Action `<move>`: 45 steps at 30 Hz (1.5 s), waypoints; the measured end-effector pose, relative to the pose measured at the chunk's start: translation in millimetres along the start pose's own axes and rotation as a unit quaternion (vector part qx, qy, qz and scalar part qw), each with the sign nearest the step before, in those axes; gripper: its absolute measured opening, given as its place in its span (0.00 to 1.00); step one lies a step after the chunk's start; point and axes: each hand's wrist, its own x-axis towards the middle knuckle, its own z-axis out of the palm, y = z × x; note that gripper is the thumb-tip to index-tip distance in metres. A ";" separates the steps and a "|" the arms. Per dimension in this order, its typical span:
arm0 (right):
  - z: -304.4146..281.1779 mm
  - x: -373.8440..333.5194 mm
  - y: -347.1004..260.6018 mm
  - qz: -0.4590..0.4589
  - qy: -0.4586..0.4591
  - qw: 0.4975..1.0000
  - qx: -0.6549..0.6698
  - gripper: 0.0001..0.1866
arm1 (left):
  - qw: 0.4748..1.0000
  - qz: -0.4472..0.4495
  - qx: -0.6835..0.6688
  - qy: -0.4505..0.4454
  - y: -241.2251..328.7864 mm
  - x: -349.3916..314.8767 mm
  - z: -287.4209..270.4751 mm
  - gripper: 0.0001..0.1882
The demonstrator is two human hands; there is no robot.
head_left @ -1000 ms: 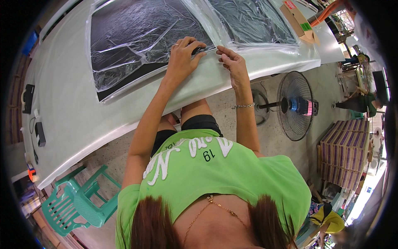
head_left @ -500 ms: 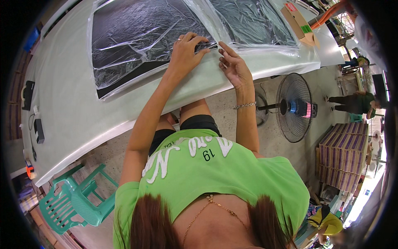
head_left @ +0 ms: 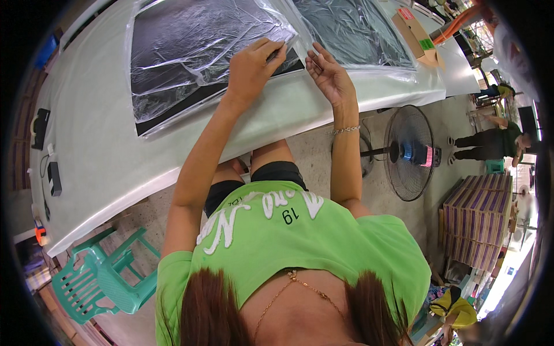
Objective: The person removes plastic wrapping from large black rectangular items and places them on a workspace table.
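Note:
A flat black panel [head_left: 173,63] lies on the white-covered table [head_left: 98,138], with wrinkled clear plastic film [head_left: 199,43] over most of it. My left hand [head_left: 251,69] is at the panel's near right corner, thumb and fingers closed in a pinch on the film. A bare black strip of the panel shows beside that hand. My right hand [head_left: 332,78] hovers just right of the same corner, palm turned up and fingers loosely apart, holding nothing. Beyond it lies a second dark panel [head_left: 358,34], also under clear film.
At the table's far right is an open cardboard box [head_left: 416,37]. A standing fan [head_left: 408,153] is on the floor to my right, near a striped stack [head_left: 479,222]. A green plastic chair [head_left: 109,277] stands at lower left. Another person [head_left: 499,141] is at far right.
My left hand has closed into a pinch and lifted the film at the corner, uncovering more black. The right hand has shifted slightly up and right, its fingers opening from the corner.

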 end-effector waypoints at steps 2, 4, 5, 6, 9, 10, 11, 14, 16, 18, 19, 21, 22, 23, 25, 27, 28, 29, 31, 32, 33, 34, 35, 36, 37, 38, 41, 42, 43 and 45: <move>7.2 11.4 -2.7 0.013 -0.029 0.999 0.004 0.21 | 1.000 -0.014 -0.017 0.020 2.0 6.0 -7.2 0.06; 13.0 25.2 -4.5 0.030 -0.083 0.996 0.004 0.22 | 0.999 -0.020 -0.031 0.039 8.7 12.0 -16.1 0.06; 16.7 31.4 -3.8 0.051 -0.101 0.994 0.010 0.23 | 0.998 -0.023 -0.037 0.049 13.1 13.6 -21.9 0.05; 21.3 38.0 -2.1 0.072 -0.119 0.990 0.017 0.25 | 0.998 -0.027 -0.032 0.051 19.5 15.0 -28.8 0.05; 24.4 56.2 -0.3 0.136 -0.200 0.968 0.071 0.28 | 0.999 -0.038 -0.009 0.019 53.0 12.7 -59.9 0.06; 30.2 56.1 1.8 0.138 -0.191 0.969 0.071 0.29 | 0.999 -0.042 0.008 -0.014 66.8 5.9 -78.4 0.06; 38.3 56.2 4.8 0.141 -0.183 0.970 0.071 0.30 | 0.998 -0.015 -0.010 -0.054 77.1 -5.7 -91.8 0.07; 88.1 33.2 3.8 0.139 -0.031 0.990 -0.006 0.25 | 0.964 -0.022 -0.157 -0.211 100.2 -35.5 -128.6 0.10; 54.7 51.1 6.3 0.126 -0.082 0.974 -0.172 0.23 | 0.961 -0.030 -0.165 -0.220 98.0 -34.6 -142.6 0.14; 58.8 39.3 8.8 0.082 -0.103 0.963 -0.233 0.24 | 0.993 -0.035 -0.028 -0.111 66.0 -26.8 -162.4 0.20; 61.5 30.5 8.6 0.043 -0.099 0.969 -0.221 0.25 | 0.995 -0.090 0.018 -0.028 41.5 -26.6 -169.3 0.23; 72.8 15.4 7.4 -0.028 -0.093 0.973 -0.210 0.26 | 0.965 -0.188 0.122 0.133 -29.8 -39.1 -186.9 0.29; 81.6 7.5 0.2 -0.063 -0.084 0.971 -0.214 0.26 | 0.936 -0.228 0.170 0.207 -59.4 -45.1 -197.6 0.30; 85.9 2.4 -8.5 -0.100 -0.069 0.969 -0.216 0.27 | 0.941 -0.261 0.068 0.202 -65.0 -40.7 -207.6 0.30; 91.5 0.3 -29.1 -0.138 -0.093 0.961 -0.221 0.29 | 0.920 -0.318 -0.137 0.183 -59.6 -21.5 -230.9 0.30; 105.1 -1.0 -51.9 -0.194 -0.121 0.947 -0.224 0.32 | 0.928 -0.289 -0.152 0.178 -37.0 -2.8 -253.7 0.28; 112.8 -4.5 -68.4 -0.236 -0.115 0.931 -0.254 0.31 | 0.932 -0.272 -0.170 0.169 -26.5 7.3 -257.4 0.27; 121.3 -6.4 -84.7 -0.277 -0.109 0.912 -0.283 0.30 | 0.939 -0.237 -0.163 0.189 -17.9 14.8 -258.4 0.26; 117.7 -3.9 -99.8 -0.323 -0.095 0.892 -0.301 0.29 | 0.949 -0.164 -0.142 0.230 5.4 24.4 -256.9 0.25; 110.6 0.0 -104.7 -0.332 -0.082 0.892 -0.297 0.28 | 0.948 -0.151 -0.120 0.254 16.3 25.6 -248.8 0.25; 103.3 -0.1 -109.4 -0.341 -0.069 0.891 -0.293 0.27 | 0.950 -0.153 -0.109 0.249 19.4 21.1 -241.4 0.26; 103.6 -3.2 -101.6 -0.330 -0.084 0.887 -0.313 0.25 | 0.953 -0.155 -0.089 0.246 19.1 10.1 -232.5 0.27; 98.6 -5.1 -87.9 -0.333 -0.065 0.879 -0.336 0.23 | 0.955 -0.155 -0.072 0.243 16.9 -3.9 -221.6 0.28; 88.9 -8.0 -76.7 -0.338 -0.046 0.869 -0.358 0.22 | 0.953 -0.161 -0.060 0.249 8.8 -24.2 -212.6 0.28; 68.3 -13.6 -71.0 -0.276 -0.054 0.854 -0.438 0.22 | 0.952 -0.165 -0.057 0.252 -6.2 -48.5 -199.3 0.27; 61.5 -22.5 -54.5 -0.258 -0.037 0.872 -0.414 0.21 | 0.951 -0.216 -0.075 0.207 -14.1 -74.3 -188.7 0.29; 9.2 -32.3 -0.3 -0.199 -0.005 0.870 -0.451 0.26 | 0.966 -0.238 0.017 0.103 -30.1 -142.9 -158.4 0.30; -8.1 -30.5 22.1 -0.255 -0.002 0.857 -0.449 0.28 | 0.954 -0.282 -0.001 0.098 -26.6 -156.1 -153.4 0.30; -12.6 -37.1 32.5 -0.209 0.004 0.886 -0.415 0.30 | 0.940 -0.328 -0.019 0.095 -22.8 -164.4 -149.3 0.30; -26.0 -46.0 38.7 -0.260 0.095 0.869 -0.410 0.28 | 0.933 -0.354 -0.026 0.056 -1.4 -142.9 -140.7 0.31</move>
